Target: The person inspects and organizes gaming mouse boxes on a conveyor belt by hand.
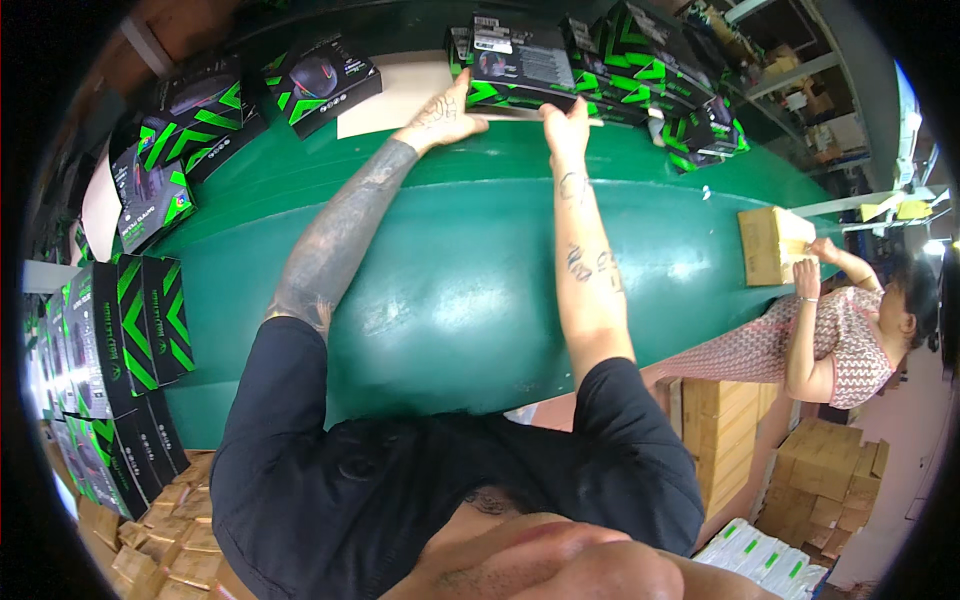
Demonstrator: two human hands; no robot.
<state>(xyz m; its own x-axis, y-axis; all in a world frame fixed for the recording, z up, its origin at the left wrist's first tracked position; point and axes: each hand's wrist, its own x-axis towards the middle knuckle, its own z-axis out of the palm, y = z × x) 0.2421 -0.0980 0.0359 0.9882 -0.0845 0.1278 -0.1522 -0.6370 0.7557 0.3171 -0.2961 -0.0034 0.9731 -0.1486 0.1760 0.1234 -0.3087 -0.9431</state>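
Observation:
At the far side of the green table (450, 290), a black box with green stripes (520, 62) lies between my two hands. My left hand (445, 118) presses its fingers against the box's left end, with the thumb stuck out below. At the right end of the near edge, my right hand (567, 130) has its fingers curled against the box. Under my left hand and the box runs a flat beige cardboard sheet (385, 95). Another black and green box (322, 82) sits left of my left hand, on the edge of the sheet.
Similar boxes are piled at the far right (660, 60) and far left (200, 105); a taller stack (120, 330) stands at the left edge. On the right, a person (840, 340) handles an open brown carton (765, 245). Brown cartons (725, 430) stand below the table.

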